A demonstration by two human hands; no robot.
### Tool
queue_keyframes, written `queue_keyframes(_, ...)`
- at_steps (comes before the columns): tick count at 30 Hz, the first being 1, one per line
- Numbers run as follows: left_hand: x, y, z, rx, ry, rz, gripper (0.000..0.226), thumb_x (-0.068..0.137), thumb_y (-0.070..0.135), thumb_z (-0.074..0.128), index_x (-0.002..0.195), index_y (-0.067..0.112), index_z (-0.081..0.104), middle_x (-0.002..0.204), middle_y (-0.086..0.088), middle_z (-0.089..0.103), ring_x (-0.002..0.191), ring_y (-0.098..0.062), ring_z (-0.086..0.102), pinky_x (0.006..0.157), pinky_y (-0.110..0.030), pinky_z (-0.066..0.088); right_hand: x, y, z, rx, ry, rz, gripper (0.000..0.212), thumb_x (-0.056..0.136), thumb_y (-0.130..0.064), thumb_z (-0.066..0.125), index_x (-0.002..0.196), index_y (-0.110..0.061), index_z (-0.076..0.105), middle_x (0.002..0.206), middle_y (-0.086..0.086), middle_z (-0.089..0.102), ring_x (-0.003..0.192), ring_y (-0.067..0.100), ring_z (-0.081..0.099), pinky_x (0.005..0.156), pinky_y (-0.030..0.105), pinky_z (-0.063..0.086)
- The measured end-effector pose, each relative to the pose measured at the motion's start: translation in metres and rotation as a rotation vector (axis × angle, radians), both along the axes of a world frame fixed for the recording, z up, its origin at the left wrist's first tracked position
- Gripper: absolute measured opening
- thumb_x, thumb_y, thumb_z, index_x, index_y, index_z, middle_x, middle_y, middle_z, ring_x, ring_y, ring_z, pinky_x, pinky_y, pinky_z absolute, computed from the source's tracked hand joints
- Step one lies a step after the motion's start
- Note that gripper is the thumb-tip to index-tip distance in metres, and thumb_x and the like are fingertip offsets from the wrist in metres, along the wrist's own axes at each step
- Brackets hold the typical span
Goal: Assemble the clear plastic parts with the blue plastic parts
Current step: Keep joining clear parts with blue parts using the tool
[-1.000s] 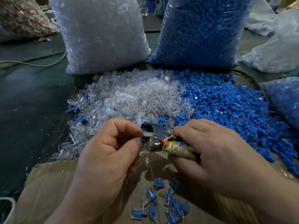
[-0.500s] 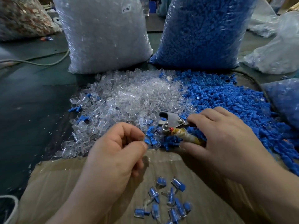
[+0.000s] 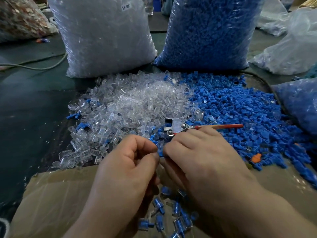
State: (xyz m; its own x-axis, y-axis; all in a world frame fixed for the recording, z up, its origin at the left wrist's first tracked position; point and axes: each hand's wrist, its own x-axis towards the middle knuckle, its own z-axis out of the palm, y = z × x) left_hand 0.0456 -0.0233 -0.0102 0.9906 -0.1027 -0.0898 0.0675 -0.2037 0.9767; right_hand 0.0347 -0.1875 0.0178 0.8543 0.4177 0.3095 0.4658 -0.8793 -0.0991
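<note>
Lowest in the frame, a sheet of brown cardboard (image 3: 51,194) carries a small cluster of finished assemblies (image 3: 159,206), each a blue insert seated in a clear sleeve. Just above, at centre, the left hand (image 3: 127,169) and the right hand (image 3: 202,162) are drawn together with fingers curled, and the thumb and forefinger tips of both pinch one blue part (image 3: 160,152). Whether a clear piece is hidden in the same grip cannot be told. Such parts are judged very light, rigid and small. The blue one looks ribbed along its shank, so it should offer purchase and is best held by its broader head. The clear sleeves look smooth and likely slippery, and are best pinched across the body so the mouth stays free. Just beyond the right knuckles a metal hand tool (image 3: 178,127) with a red handle lies on the stock; contact with the hand cannot be confirmed. Behind it spread a heap of clear parts (image 3: 133,103) at centre left and a heap of blue parts (image 3: 240,109) at centre right. The two touch and mix slightly along their border, and one orange piece (image 3: 256,158) lies at the blue heap's near edge. Farther back stand two full plastic sacks: a clear-parts sack (image 3: 103,36) with a small label at upper centre left, and a blue-parts sack (image 3: 211,31) at upper centre right. More bags sit at the right edge (image 3: 291,48), their contents indistinct, and one with brownish contents (image 3: 17,19) sits at upper left.
</note>
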Motion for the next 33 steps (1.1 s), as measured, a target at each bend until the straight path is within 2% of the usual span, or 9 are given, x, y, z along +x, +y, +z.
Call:
queue_keyframes(3, -0.004, -0.002, 0.006, -0.031, -0.073, -0.026, 0.008, 0.079, 0.036, 0.071, 0.085, 0.032, 0.068, 0.058, -0.009, 0.067, 0.046, -0.017, 0.060, 0.042, -0.026, 0.049, 0.000, -0.003, 0.000, 0.028, 0.006, -0.004, 0.027, 0.093, -0.037, 0.040, 0.084, -0.023, 0.061, 0.077, -0.006, 0.057, 0.070, 0.018, 0.055, 0.066, 0.037, 0.045)
queue_keyframes(6, -0.004, 0.002, 0.011, -0.120, -0.027, -0.010, 0.039, 0.062, 0.061, 0.059, 0.082, 0.028, 0.068, 0.057, -0.008, 0.065, 0.043, -0.015, 0.059, 0.042, -0.021, 0.046, 0.000, -0.005, -0.001, 0.095, -0.013, 0.014, 0.026, 0.093, -0.033, 0.041, 0.083, -0.020, 0.060, 0.078, -0.004, 0.056, 0.071, 0.019, 0.052, 0.067, 0.037, 0.044)
queue_keyframes(11, 0.000, 0.009, 0.014, 0.003, -0.014, -0.161, 0.046, 0.075, 0.063, 0.054, 0.074, 0.018, 0.061, 0.046, 0.000, 0.054, 0.041, -0.009, 0.047, 0.040, -0.018, 0.038, -0.003, 0.001, 0.002, 0.191, 0.007, 0.082, 0.026, 0.095, -0.027, 0.043, 0.079, -0.015, 0.058, 0.076, -0.003, 0.052, 0.071, 0.017, 0.048, 0.066, 0.029, 0.037)
queue_keyframes(13, 0.001, 0.010, 0.015, -0.034, -0.068, -0.172, 0.042, 0.080, 0.064, 0.066, 0.076, 0.023, 0.064, 0.049, 0.005, 0.052, 0.043, -0.006, 0.045, 0.040, -0.017, 0.037, -0.007, 0.004, 0.005, 0.314, 0.151, -0.013, 0.025, 0.092, -0.032, 0.044, 0.071, -0.020, 0.052, 0.068, -0.009, 0.047, 0.063, 0.010, 0.044, 0.056, 0.026, 0.032)
queue_keyframes(17, -0.003, 0.013, 0.015, 0.073, -0.299, -0.311, 0.029, 0.078, 0.062, 0.065, 0.092, 0.038, 0.067, 0.065, 0.007, 0.064, 0.053, -0.004, 0.055, 0.048, -0.018, 0.045, -0.012, 0.004, 0.016, 1.010, 0.904, -0.164, 0.019, 0.069, -0.030, 0.047, 0.055, -0.018, 0.048, 0.050, -0.004, 0.043, 0.046, 0.011, 0.037, 0.043, 0.027, 0.027)
queue_keyframes(19, -0.003, 0.017, 0.018, 0.147, -0.340, -0.358, 0.027, 0.077, 0.060, 0.067, 0.094, 0.039, 0.067, 0.071, 0.007, 0.067, 0.055, -0.008, 0.060, 0.049, -0.024, 0.050, -0.010, -0.002, 0.019, 0.907, 0.996, -0.171, 0.023, 0.069, -0.035, 0.047, 0.054, -0.018, 0.050, 0.051, -0.001, 0.044, 0.046, 0.013, 0.038, 0.044, 0.029, 0.028)
queue_keyframes(24, 0.007, 0.028, 0.016, 0.623, -0.413, -0.364, 0.014, 0.076, 0.044, 0.059, 0.089, 0.040, 0.060, 0.087, 0.027, 0.065, 0.079, 0.003, 0.062, 0.061, -0.011, 0.047, -0.004, -0.017, 0.008, 0.029, 0.444, -0.323, 0.041, 0.087, -0.061, 0.032, 0.074, -0.027, 0.049, 0.066, -0.010, 0.055, 0.061, 0.005, 0.050, 0.053, 0.028, 0.040)
queue_keyframes(30, 0.002, 0.021, 0.015, 0.729, -0.434, -0.512, 0.017, 0.075, 0.052, 0.053, 0.081, 0.037, 0.058, 0.082, 0.022, 0.060, 0.071, 0.002, 0.059, 0.054, -0.022, 0.050, -0.001, -0.006, -0.011, -0.046, 0.226, -0.331, 0.051, 0.080, -0.080, 0.031, 0.102, -0.035, 0.035, 0.080, -0.010, 0.050, 0.078, 0.021, 0.060, 0.047, 0.033, 0.023)
queue_keyframes(33, 0.004, 0.023, 0.012, 0.758, -0.414, -0.302, 0.027, 0.075, 0.066, 0.047, 0.089, 0.044, 0.056, 0.085, 0.030, 0.061, 0.070, 0.008, 0.058, 0.049, -0.017, 0.043, 0.006, 0.004, -0.016, -0.053, 0.162, -0.289, 0.053, 0.082, -0.078, 0.027, 0.109, -0.034, 0.037, 0.094, -0.010, 0.057, 0.083, 0.020, 0.062, 0.045, 0.028, 0.013)
